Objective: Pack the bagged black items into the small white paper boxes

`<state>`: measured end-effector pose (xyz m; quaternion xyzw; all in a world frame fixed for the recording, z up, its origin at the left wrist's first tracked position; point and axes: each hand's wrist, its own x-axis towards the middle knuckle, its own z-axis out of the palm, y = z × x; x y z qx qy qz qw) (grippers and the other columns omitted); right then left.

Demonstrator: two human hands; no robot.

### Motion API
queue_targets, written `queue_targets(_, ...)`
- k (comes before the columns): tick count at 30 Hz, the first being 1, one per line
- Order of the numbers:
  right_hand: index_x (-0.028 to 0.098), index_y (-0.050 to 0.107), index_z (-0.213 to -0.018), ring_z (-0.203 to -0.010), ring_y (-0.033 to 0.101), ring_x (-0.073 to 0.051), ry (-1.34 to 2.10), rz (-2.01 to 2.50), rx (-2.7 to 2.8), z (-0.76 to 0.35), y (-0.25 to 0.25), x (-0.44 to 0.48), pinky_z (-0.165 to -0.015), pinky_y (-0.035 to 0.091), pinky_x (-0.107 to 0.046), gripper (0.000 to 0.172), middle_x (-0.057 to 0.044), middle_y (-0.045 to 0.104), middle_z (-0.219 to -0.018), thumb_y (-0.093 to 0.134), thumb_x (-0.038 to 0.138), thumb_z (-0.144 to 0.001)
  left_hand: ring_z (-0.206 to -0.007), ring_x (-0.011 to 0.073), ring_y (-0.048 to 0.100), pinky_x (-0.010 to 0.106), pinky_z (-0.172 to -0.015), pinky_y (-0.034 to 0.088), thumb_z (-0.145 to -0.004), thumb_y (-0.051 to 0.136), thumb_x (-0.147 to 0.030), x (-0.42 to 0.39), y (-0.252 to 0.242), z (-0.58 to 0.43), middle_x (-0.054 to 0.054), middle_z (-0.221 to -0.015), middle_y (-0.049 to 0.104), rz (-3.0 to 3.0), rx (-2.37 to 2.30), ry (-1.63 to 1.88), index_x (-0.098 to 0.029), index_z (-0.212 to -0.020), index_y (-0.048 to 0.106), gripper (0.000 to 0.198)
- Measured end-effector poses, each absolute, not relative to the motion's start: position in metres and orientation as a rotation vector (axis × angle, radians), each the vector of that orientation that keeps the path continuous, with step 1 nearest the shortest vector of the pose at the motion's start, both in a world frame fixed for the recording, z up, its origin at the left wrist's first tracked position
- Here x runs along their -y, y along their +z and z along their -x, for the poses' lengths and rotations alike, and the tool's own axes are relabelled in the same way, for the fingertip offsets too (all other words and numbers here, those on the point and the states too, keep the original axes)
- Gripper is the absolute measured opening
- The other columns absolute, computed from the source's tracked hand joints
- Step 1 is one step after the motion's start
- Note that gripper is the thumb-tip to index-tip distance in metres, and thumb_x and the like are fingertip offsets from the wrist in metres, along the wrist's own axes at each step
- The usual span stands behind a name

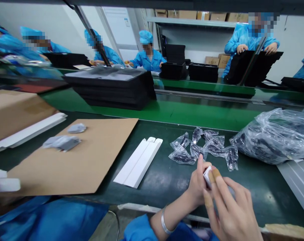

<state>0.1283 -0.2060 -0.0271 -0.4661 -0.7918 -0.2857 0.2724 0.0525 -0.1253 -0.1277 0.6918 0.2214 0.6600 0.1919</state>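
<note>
At the front right of the bench my left hand, a silver bangle on its wrist, grips one side of a small white box. My right hand closes on the same box from the other side, with tan coverings on some fingertips. Most of the box is hidden by my fingers. Just beyond lie several clear plastic bags with dark cables. To the left, long white boxes rest side by side on the dark green surface.
A brown cardboard sheet carries two grey wrapped items. A big plastic bag sits at right. Behind runs a green conveyor with a black box stack. Several people in blue work across.
</note>
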Motion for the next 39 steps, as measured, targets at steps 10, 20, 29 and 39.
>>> queue_targets(10, 0.02, 0.073, -0.097, -0.084, 0.065, -0.018, 0.125, 1.116, 1.757, -0.154, -0.034, 0.208, -0.068, 0.057, -0.029, 0.023, -0.009, 0.071, -0.098, 0.053, 0.013, -0.089, -0.083, 0.0197, 0.066, 0.035, -0.077, 0.06, -0.089, 0.065, -0.044, 0.124, -0.132, -0.007, 0.007, -0.094, 0.067, -2.178, -0.346, 1.456, -0.022, -0.125, 0.046, 0.047)
queue_targets(20, 0.029, 0.051, -0.141, -0.08, 0.07, -0.018, 1.001, 1.543, 1.416, -0.157, -0.097, 0.251, -0.062, 0.06, -0.026, 0.07, -0.011, 0.065, -0.122, 0.074, 0.041, -0.076, -0.105, 0.0161, 0.057, 0.029, -0.094, 0.052, -0.063, 0.078, -0.019, 0.14, -0.139, -0.004, -0.004, -0.114, 0.057, -2.616, -0.259, 2.026, -0.033, -0.088, 0.051, 0.039)
queue_targets(29, 0.024, 0.045, -0.145, -0.116, 0.065, -0.024, 0.614, 1.617, 1.699, -0.165, -0.129, 0.255, -0.089, 0.059, -0.034, 0.075, -0.012, 0.06, -0.135, 0.052, 0.011, -0.072, -0.131, 0.0227, 0.045, 0.044, -0.106, 0.047, -0.079, 0.074, -0.009, 0.139, -0.149, -0.006, 0.004, -0.14, 0.043, -2.628, -0.477, 1.813, -0.04, -0.12, 0.052, 0.056)
queue_targets(39, 0.022, 0.072, -0.115, -0.095, 0.073, -0.024, 0.68, 1.742, 1.113, -0.255, -0.095, 0.274, -0.082, 0.061, -0.033, 0.042, -0.009, 0.072, -0.117, 0.059, 0.051, -0.088, -0.135, 0.0429, 0.043, 0.065, -0.105, 0.039, -0.086, 0.069, -0.037, 0.09, -0.141, 0.059, 0.018, -0.144, 0.043, -2.554, -1.511, 1.445, -0.027, -0.139, 0.044, 0.059)
